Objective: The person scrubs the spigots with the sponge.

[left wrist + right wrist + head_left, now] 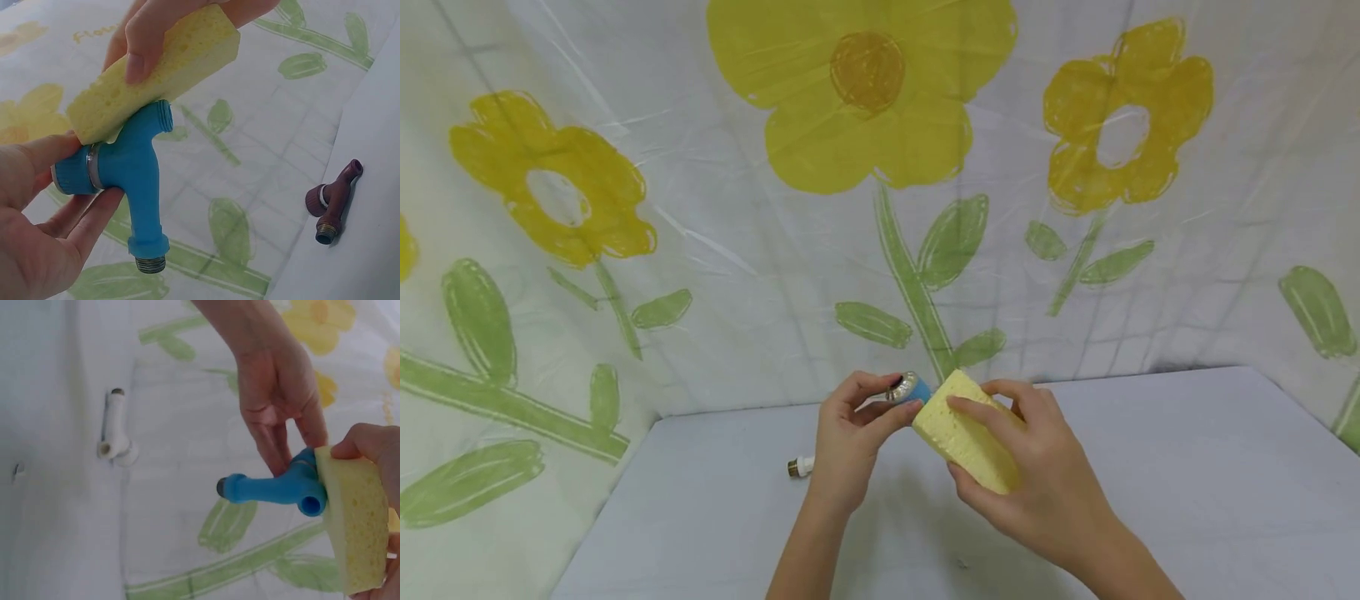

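A bright blue plastic tap (140,175) with a threaded end is up off the table. My left hand (852,442) pinches its round ribbed knob between thumb and fingers. In my right hand (1047,454) is a yellow block sponge (973,433), gripped by its sides. The sponge lies along the tap's upper side by the knob and spout, as the left wrist view shows. In the head view most of the tap is hidden behind the sponge and the left hand.
On the white table (700,517), a white tap (114,425) with a brass thread lies left of my left hand. The left wrist view shows a dark red tap (334,203) on the table. Behind hangs a flower-printed sheet (760,275).
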